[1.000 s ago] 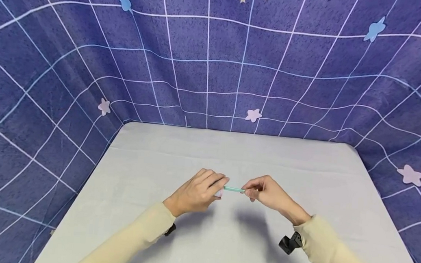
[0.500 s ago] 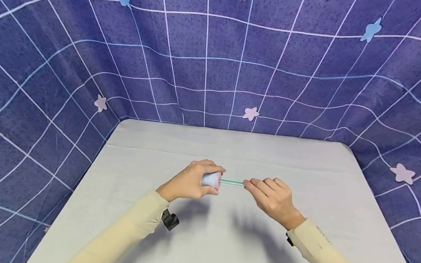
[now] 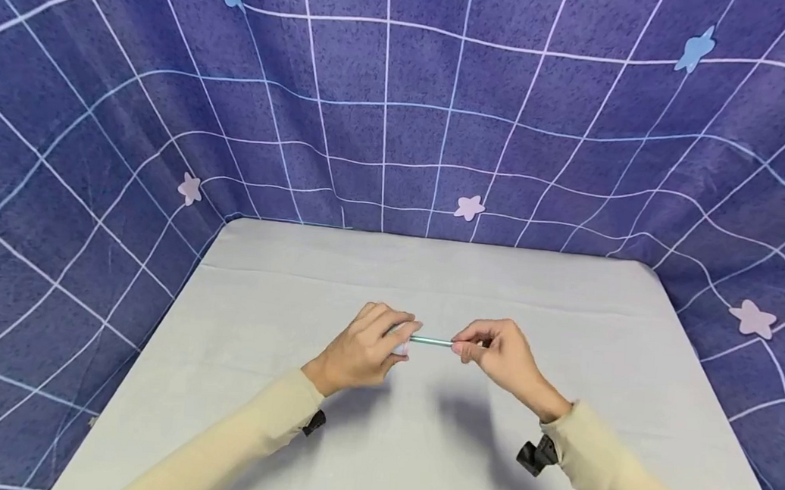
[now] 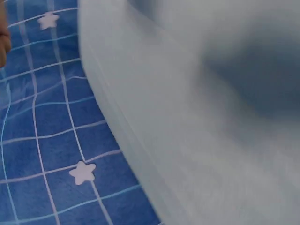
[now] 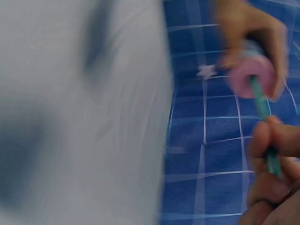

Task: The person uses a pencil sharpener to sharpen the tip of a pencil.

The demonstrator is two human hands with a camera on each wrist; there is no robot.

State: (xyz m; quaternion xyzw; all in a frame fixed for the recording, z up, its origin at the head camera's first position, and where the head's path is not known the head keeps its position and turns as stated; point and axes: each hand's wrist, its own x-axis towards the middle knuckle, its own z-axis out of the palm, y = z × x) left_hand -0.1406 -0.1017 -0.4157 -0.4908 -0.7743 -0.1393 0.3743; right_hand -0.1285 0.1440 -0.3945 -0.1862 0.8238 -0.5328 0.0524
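My left hand (image 3: 358, 349) grips a small pencil sharpener (image 3: 401, 344) above the table, its fingers covering most of the body. In the right wrist view the sharpener shows a round pink end (image 5: 240, 77) and a pale blue body. A green pencil (image 3: 430, 342) has its tip end in the sharpener's hole. Thumb and fingers of my right hand (image 3: 504, 359) pinch the pencil a short way from the hole. The pencil's tip is hidden inside. Only a sliver of a hand (image 4: 3, 44) appears at the edge of the left wrist view.
Below the hands lies a table (image 3: 295, 268) under a white cloth, with both arms' shadows on it. A purple-blue curtain (image 3: 413, 140) with grid lines and stars encloses the back and sides. A black wrist camera (image 3: 537, 455) sits at the right sleeve.
Both wrists rolled one way by the half-second-ago frame and have rolled back now, sharpener and pencil turning between them. The pencil stays in the sharpener throughout.
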